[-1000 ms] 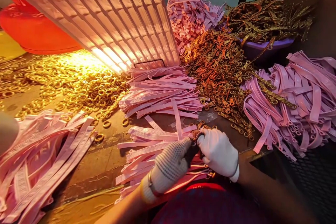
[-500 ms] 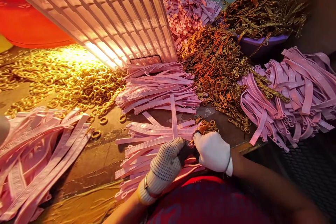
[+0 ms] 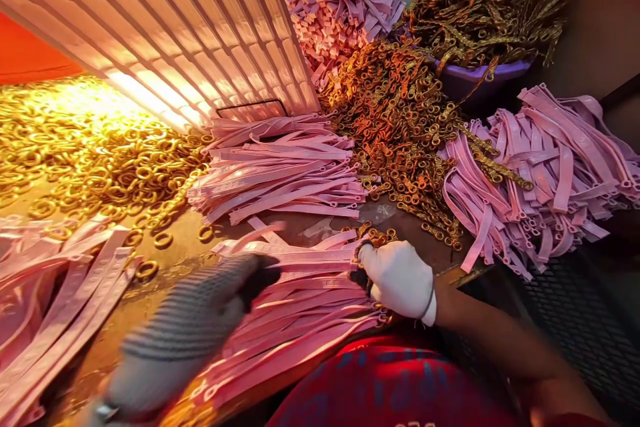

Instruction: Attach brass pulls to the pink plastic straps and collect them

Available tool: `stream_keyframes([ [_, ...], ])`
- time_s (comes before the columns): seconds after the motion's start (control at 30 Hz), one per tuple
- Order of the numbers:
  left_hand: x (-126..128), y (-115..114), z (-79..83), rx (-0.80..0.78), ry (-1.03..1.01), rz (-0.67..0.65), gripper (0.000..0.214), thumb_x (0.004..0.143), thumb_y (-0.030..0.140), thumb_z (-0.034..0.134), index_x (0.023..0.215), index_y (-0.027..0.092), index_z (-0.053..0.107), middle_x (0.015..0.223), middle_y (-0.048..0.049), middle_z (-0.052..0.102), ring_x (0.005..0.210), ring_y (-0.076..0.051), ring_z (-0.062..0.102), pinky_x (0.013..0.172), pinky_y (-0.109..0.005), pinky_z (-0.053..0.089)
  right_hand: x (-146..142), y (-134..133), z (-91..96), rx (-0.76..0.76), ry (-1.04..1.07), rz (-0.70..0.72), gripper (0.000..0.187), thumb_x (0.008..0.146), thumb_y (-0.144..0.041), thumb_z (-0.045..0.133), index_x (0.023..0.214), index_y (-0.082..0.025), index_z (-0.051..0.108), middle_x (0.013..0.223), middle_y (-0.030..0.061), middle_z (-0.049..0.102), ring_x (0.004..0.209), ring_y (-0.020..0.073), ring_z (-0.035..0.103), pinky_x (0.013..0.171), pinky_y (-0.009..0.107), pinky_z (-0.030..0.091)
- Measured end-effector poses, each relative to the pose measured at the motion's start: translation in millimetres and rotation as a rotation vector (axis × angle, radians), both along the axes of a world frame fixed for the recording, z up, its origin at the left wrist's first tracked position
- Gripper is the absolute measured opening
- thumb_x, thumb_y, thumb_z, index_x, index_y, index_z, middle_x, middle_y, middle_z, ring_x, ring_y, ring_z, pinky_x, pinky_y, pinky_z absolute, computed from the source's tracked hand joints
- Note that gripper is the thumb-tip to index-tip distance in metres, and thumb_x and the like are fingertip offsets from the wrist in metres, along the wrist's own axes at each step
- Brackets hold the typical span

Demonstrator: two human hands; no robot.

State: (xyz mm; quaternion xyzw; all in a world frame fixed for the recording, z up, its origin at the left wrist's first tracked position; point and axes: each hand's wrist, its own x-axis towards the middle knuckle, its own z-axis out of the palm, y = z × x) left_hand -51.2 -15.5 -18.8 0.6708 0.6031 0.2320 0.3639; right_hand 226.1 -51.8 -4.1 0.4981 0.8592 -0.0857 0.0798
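My left hand (image 3: pixel 200 313), in a dotted grey knit glove with dark fingertips, is smeared by motion over the left part of a heap of pink straps (image 3: pixel 295 307). A blurred pink strap (image 3: pixel 256 235) sticks out above its closed fingers. My right hand (image 3: pixel 397 277), in a white glove with dark fingertips, is closed at the right ends of the same heap. What lies between its fingers is hidden. Beyond its knuckles is a small cluster of gold-brown ringed pieces (image 3: pixel 383 233).
A gold ring pile (image 3: pixel 145 167) spreads on the left beside a ribbed, lit panel (image 3: pixel 200 27). More pink straps lie behind (image 3: pixel 280 170), left (image 3: pixel 65 320) and right (image 3: pixel 550 167). Braided gold pieces (image 3: pixel 400 120) are heaped near a purple basin (image 3: pixel 485 77).
My left hand has pulled away from the right one, down and to the left, and the upright strap has gone with it. The right hand stays almost in place. The view has shifted slightly.
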Motion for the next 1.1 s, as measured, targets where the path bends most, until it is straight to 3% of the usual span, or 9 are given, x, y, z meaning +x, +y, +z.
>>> stream_keyframes([
  [0.13, -16.1, -2.0, 5.7, -0.018, 0.06, 0.1, 0.028, 0.075, 0.036, 0.066, 0.099, 0.029, 0.079, 0.099, 0.0018, 0.08, 0.093, -0.026, 0.07, 0.089, -0.037, 0.056, 35.3, 13.9, -4.5, 0.072, 0.031, -0.033, 0.016, 0.087, -0.016, 0.059, 0.103, -0.016, 0.063, 0.099, 0.011, 0.068, 0.086, 0.0239, 0.063, 0.069, 0.032, 0.042],
  [0.23, 2.4, -10.1, -0.2, -0.271, -0.243, 0.291, 0.034, 0.079, 0.048, 0.074, 0.103, 0.024, 0.077, 0.083, -0.0014, 0.076, 0.064, -0.016, 0.062, 0.055, -0.023, 0.05, 61.2, 40.1, -19.4, 0.146, -0.044, -0.212, 0.022, 0.092, -0.014, 0.055, 0.112, -0.015, 0.065, 0.104, 0.0125, 0.067, 0.093, 0.0239, 0.061, 0.076, 0.032, 0.042],
  [0.3, 21.9, -10.9, -4.3, -0.452, -0.474, 0.333, 0.05, 0.082, 0.062, 0.069, 0.107, 0.019, 0.075, 0.08, -0.0053, 0.074, 0.055, -0.012, 0.056, 0.046, -0.02, 0.044, 69.1, 59.8, -31.5, 0.185, -0.161, -0.306, 0.021, 0.093, -0.009, 0.051, 0.108, -0.013, 0.066, 0.101, 0.0151, 0.067, 0.092, 0.0261, 0.06, 0.074, 0.034, 0.04],
  [0.4, 48.4, -4.9, -4.3, -0.711, -0.839, 0.294, 0.066, 0.078, 0.07, 0.068, 0.115, 0.015, 0.074, 0.106, -0.0147, 0.075, 0.077, -0.018, 0.069, 0.06, -0.025, 0.057, 66.6, 80.7, -45.8, 0.218, -0.239, -0.318, 0.026, 0.096, -0.006, 0.041, 0.1, -0.01, 0.066, 0.099, 0.0206, 0.065, 0.093, 0.0311, 0.057, 0.071, 0.037, 0.038],
  [0.5, 62.5, -0.1, -1.7, -0.914, -1.239, 0.245, 0.061, 0.073, 0.055, 0.082, 0.118, 0.014, 0.073, 0.126, -0.017, 0.07, 0.108, -0.029, 0.07, 0.084, -0.036, 0.063, 61.1, 88.0, -50.8, 0.231, -0.25, -0.307, 0.025, 0.095, -0.004, 0.041, 0.099, -0.009, 0.065, 0.097, 0.022, 0.064, 0.092, 0.0319, 0.057, 0.072, 0.038, 0.038],
  [0.6, 65.7, -1.7, -4.8, -0.863, -1.272, 0.211, 0.052, 0.074, 0.032, 0.086, 0.12, 0.014, 0.072, 0.125, -0.0153, 0.071, 0.111, -0.03, 0.07, 0.087, -0.035, 0.063, 63.4, 89.8, -51.3, 0.218, -0.245, -0.295, 0.019, 0.085, -0.002, 0.053, 0.098, -0.01, 0.064, 0.096, 0.0194, 0.065, 0.09, 0.0298, 0.058, 0.076, 0.038, 0.04],
  [0.8, 63.1, -9.0, -17.3, -0.706, -1.09, 0.17, 0.039, 0.074, 0.029, 0.086, 0.104, 0.009, 0.071, 0.083, -0.0069, 0.071, 0.064, -0.014, 0.069, 0.043, -0.015, 0.05, 73.5, 81.8, -55.8, 0.256, -0.052, -0.281, 0.025, 0.071, -0.002, 0.058, 0.093, -0.01, 0.064, 0.112, 0.0242, 0.065, 0.106, 0.0384, 0.058, 0.089, 0.047, 0.044],
  [1.0, 70.6, -20.3, -11.2, -0.53, -0.847, 0.188, 0.03, 0.083, 0.03, 0.077, 0.103, 0.01, 0.066, 0.072, -0.0068, 0.073, 0.052, -0.01, 0.06, 0.048, -0.018, 0.049, 42.2, 34.3, -33.6, 0.152, 0.473, -0.119, 0.036, 0.092, -0.01, 0.043, 0.126, -0.017, 0.053, 0.112, 0.0111, 0.068, 0.1, 0.0217, 0.066, 0.09, 0.03, 0.051],
  [1.1, 79.5, -24.6, -5.5, -0.436, -0.777, 0.194, 0.022, 0.083, 0.028, 0.074, 0.095, 0.011, 0.066, 0.072, -0.0049, 0.072, 0.051, -0.01, 0.059, 0.05, -0.02, 0.049, 12.0, 12.7, -13.2, 0.054, 0.498, -0.044, 0.04, 0.085, -0.009, 0.05, 0.124, -0.015, 0.054, 0.112, 0.014, 0.068, 0.097, 0.0262, 0.066, 0.086, 0.036, 0.051],
])
